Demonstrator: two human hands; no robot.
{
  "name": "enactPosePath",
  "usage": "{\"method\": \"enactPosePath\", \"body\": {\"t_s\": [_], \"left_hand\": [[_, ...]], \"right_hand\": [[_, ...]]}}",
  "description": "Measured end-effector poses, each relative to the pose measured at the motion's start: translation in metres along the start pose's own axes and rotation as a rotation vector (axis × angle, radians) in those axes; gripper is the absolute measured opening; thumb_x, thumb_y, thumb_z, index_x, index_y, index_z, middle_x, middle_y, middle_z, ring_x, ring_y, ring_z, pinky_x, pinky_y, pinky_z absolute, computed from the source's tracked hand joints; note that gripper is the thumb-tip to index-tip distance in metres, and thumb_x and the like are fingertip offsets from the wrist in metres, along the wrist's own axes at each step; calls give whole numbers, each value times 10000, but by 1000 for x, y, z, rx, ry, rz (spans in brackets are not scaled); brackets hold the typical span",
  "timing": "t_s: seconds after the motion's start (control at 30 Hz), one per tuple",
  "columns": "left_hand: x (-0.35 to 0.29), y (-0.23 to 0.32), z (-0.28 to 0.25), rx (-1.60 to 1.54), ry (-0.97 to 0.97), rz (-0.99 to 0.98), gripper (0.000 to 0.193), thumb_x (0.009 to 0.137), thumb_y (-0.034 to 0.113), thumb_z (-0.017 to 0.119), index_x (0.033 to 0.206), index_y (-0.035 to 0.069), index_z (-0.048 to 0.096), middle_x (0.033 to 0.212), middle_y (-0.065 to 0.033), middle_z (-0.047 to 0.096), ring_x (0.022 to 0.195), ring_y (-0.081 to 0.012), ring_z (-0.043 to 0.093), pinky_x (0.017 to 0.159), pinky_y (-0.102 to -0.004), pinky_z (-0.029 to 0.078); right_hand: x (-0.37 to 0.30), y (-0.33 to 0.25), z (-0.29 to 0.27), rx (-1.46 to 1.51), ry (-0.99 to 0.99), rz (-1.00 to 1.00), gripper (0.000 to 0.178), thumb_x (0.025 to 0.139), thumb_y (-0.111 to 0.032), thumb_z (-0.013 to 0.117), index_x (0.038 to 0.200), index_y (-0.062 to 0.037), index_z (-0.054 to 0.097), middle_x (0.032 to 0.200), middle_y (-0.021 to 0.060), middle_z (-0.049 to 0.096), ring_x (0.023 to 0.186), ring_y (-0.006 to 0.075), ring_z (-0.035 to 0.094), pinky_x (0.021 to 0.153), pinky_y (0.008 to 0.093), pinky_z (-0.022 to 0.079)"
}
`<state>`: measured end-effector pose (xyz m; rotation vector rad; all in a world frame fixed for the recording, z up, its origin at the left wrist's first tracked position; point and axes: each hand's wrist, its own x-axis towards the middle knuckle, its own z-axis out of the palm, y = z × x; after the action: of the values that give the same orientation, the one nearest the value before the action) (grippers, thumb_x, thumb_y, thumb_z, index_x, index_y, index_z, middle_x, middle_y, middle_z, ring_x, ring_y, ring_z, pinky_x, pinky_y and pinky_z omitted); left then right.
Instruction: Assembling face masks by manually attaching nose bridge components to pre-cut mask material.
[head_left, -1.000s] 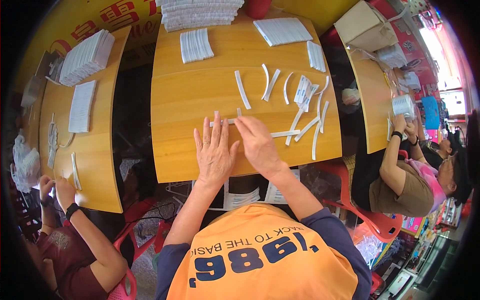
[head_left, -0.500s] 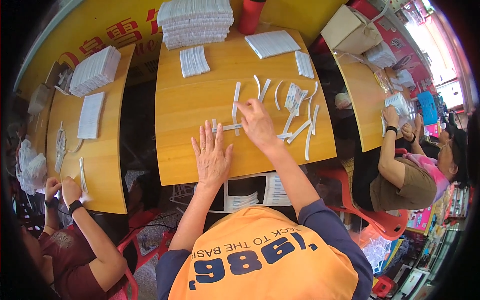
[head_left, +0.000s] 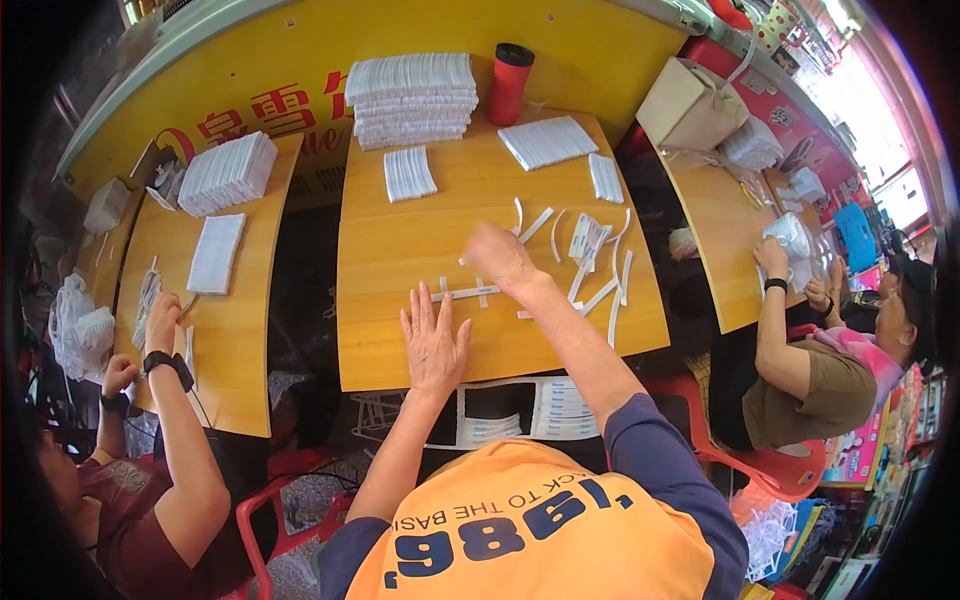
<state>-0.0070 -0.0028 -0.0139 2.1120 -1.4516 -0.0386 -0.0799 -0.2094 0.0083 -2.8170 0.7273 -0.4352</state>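
Note:
Flat on the wooden table, fingers spread, rests my left hand. Its fingertips are at the left end of a narrow white strip lying crosswise, with two short strip pieces crossing it. My right hand is over the table just beyond that strip, its fingers smeared by motion. A small white tip shows beside those fingers, but what they hold is unclear. Several loose white strips, some curved, lie right of my right hand, around a small bundle of printed strips.
Tall stacked white strips, a red tumbler and flat strip bundles stand at the back. White printed sheets lie below the table's front edge. Co-workers sit at the left table and the right table.
The view has shifted, so the table sits lower. A strip upright by my right fingers no longer shows there; that hand has blurred. My left hand stays flat. The left co-worker's hand has moved farther up their table.

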Motion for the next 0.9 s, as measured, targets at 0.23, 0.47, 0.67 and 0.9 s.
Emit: {"method": "enactPosePath", "body": {"t_s": [0.23, 0.47, 0.67, 0.9], "left_hand": [[1, -1, 2, 1, 21, 24, 531, 958, 340, 606, 1392, 43, 531, 1592, -259, 245, 1480, -421, 226, 1187, -561, 195], [-1, -5, -17, -207, 189, 13, 345, 965, 174, 609, 1268, 10, 628, 1477, -259, 434, 1405, -394, 386, 1141, -514, 310], [20, 24, -70, -1893, -165, -623, 299, 1031, 210, 542, 1152, -31, 671, 980, -68, 703, 890, -159, 668, 817, -281, 521], [23, 32, -75, -1908, -346, -576, 216, 969, 129, 641, 1116, -23, 684, 958, -68, 712, 805, -116, 651, 747, -249, 530]], "right_hand": [[24, 5, -8, -119, -161, -156, 125, 842, -60, 610, 960, -28, 638, 990, 153, 629, 957, 336, 653, 817, 424, 554], [-1, -32, -56, 183, 291, -551, 131, 852, -52, 615, 981, -31, 615, 1032, 112, 657, 961, 308, 671, 804, 392, 563], [-75, -66, -100, 332, 382, -788, 199, 819, -38, 683, 1013, -31, 639, 1115, 139, 668, 978, 296, 704, 801, 392, 601], [-103, -71, -99, 355, 380, -812, 194, 779, -25, 746, 954, 0, 665, 1078, 173, 684, 929, 317, 718, 775, 378, 613]]}}
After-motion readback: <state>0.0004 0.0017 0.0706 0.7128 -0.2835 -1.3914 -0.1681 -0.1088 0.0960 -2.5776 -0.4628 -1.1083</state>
